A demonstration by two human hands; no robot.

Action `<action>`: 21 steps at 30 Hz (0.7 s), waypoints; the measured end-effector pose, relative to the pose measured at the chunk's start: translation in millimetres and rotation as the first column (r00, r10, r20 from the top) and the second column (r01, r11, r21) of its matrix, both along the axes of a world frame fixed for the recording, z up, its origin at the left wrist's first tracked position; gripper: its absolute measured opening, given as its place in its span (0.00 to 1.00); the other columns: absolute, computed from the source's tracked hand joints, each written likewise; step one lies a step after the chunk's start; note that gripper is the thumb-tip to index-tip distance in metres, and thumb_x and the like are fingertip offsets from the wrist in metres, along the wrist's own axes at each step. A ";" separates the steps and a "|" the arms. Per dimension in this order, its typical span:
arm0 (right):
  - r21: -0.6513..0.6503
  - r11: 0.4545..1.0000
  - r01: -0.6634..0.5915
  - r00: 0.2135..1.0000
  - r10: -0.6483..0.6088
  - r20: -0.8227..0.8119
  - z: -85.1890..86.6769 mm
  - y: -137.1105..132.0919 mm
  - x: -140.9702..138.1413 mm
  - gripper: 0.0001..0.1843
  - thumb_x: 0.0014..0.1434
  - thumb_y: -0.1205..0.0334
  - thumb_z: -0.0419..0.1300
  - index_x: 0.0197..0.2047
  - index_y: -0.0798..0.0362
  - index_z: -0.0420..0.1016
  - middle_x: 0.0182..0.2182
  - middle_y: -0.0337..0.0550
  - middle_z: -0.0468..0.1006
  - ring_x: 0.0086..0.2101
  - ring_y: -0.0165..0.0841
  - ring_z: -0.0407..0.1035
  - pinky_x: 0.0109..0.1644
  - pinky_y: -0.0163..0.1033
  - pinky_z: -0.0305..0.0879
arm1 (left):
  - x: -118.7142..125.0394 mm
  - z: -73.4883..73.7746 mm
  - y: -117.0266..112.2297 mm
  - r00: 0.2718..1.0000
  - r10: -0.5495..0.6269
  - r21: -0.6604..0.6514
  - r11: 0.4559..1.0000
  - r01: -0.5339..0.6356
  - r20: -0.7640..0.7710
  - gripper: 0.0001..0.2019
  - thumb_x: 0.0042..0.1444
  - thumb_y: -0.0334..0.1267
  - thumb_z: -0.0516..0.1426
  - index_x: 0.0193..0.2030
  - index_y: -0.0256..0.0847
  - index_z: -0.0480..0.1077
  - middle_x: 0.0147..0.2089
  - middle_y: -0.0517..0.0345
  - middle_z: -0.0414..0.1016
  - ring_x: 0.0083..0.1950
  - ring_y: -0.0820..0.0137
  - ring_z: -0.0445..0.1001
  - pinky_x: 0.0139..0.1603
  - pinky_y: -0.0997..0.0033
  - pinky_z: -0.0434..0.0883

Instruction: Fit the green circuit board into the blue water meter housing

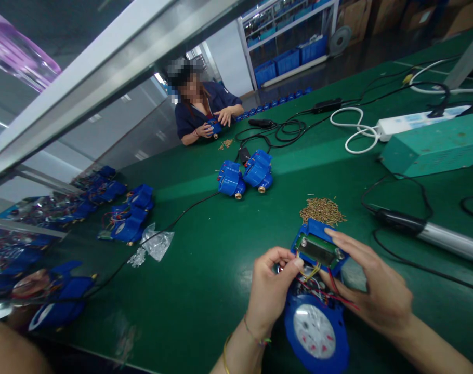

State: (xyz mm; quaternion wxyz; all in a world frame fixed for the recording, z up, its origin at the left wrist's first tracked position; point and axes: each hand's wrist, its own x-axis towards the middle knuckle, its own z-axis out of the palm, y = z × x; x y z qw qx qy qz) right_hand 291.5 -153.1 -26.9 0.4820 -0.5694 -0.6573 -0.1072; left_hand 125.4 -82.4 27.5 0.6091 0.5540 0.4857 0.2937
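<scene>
Down at the near edge of the green worktop point(205, 291), both hands are on an open blue meter point(316, 317), its round white dial facing up. Right hand point(377, 288) has its fingers curled over the hinged blue lid with the green circuit board point(318, 249), gripping it from the far side and holding it tilted up. Left hand point(270, 285) is pinched shut, thumb and forefinger at the bundle of red and yellow wires point(314, 283) where lid meets body. Doing this well, I'd say, means keeping that lid steady and tucking the wires down inside the body so none gets trapped at the rim. Just beyond sits a heap of small brass screws point(322, 210); farther off, two more blue meters point(244, 176). Across the worktop a co-worker point(201, 111) handles another one.
</scene>
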 end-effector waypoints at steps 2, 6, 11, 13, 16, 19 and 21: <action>-0.015 1.000 0.016 1.000 -0.016 -0.023 0.9 -1.0 -1.9 0.32 0.63 0.63 0.63 0.68 0.56 0.58 0.56 0.53 0.74 0.52 0.41 0.74 0.52 0.41 0.76 | 0.0 1.8 -0.2 1.000 -0.006 0.004 1.000 0.006 -0.018 0.09 0.51 0.40 0.62 0.30 0.36 0.73 0.29 0.60 0.70 0.32 0.73 0.64 0.37 0.73 0.63; -0.041 0.997 0.067 0.995 -0.070 -0.073 -2.3 -3.2 -4.1 0.28 0.63 0.59 0.63 0.64 0.55 0.63 0.55 0.51 0.76 0.50 0.42 0.75 0.52 0.42 0.76 | -1.0 1.9 -0.1 0.998 -0.024 0.025 0.999 0.025 -0.059 0.09 0.51 0.40 0.63 0.30 0.36 0.74 0.29 0.59 0.71 0.33 0.72 0.65 0.38 0.72 0.63; -0.110 0.990 0.089 0.984 -0.104 -0.147 -7.4 -3.6 -4.0 0.26 0.64 0.54 0.62 0.62 0.56 0.66 0.54 0.51 0.77 0.49 0.42 0.76 0.52 0.42 0.75 | -1.3 -1.7 0.9 0.996 -0.019 0.048 0.999 0.024 -0.090 0.08 0.49 0.39 0.64 0.27 0.36 0.76 0.28 0.59 0.72 0.32 0.72 0.65 0.37 0.72 0.62; -0.101 0.992 0.080 0.984 -0.095 -0.153 -7.4 -3.5 -4.2 0.27 0.63 0.54 0.62 0.62 0.55 0.66 0.54 0.51 0.76 0.49 0.42 0.76 0.52 0.42 0.75 | -1.5 -3.0 1.7 0.996 -0.019 0.040 0.999 0.022 -0.082 0.08 0.49 0.40 0.65 0.27 0.36 0.77 0.27 0.59 0.72 0.32 0.72 0.65 0.37 0.72 0.62; -0.088 0.994 0.064 0.988 -0.076 -0.136 -6.5 -3.4 -3.9 0.29 0.63 0.56 0.63 0.64 0.55 0.64 0.54 0.52 0.76 0.50 0.42 0.75 0.53 0.42 0.75 | -2.3 -4.1 2.8 0.998 -0.025 0.020 0.999 0.026 -0.054 0.08 0.49 0.40 0.65 0.27 0.37 0.78 0.27 0.58 0.74 0.32 0.71 0.66 0.38 0.71 0.63; -0.067 0.997 0.049 0.992 -0.056 -0.115 -5.4 -3.2 -2.6 0.30 0.63 0.57 0.63 0.65 0.56 0.62 0.55 0.53 0.75 0.50 0.41 0.75 0.53 0.42 0.75 | -3.4 -3.6 3.5 0.999 -0.035 0.004 0.999 0.035 -0.027 0.08 0.50 0.40 0.65 0.27 0.37 0.78 0.27 0.58 0.75 0.32 0.71 0.67 0.40 0.70 0.64; -0.057 0.997 0.044 0.993 -0.050 -0.104 -4.6 -3.2 -2.0 0.31 0.63 0.58 0.63 0.66 0.55 0.61 0.55 0.53 0.75 0.50 0.42 0.75 0.53 0.42 0.75 | -4.0 -2.5 4.1 0.999 -0.041 0.010 0.999 0.041 -0.020 0.09 0.50 0.41 0.65 0.26 0.38 0.78 0.27 0.57 0.76 0.32 0.70 0.67 0.40 0.70 0.64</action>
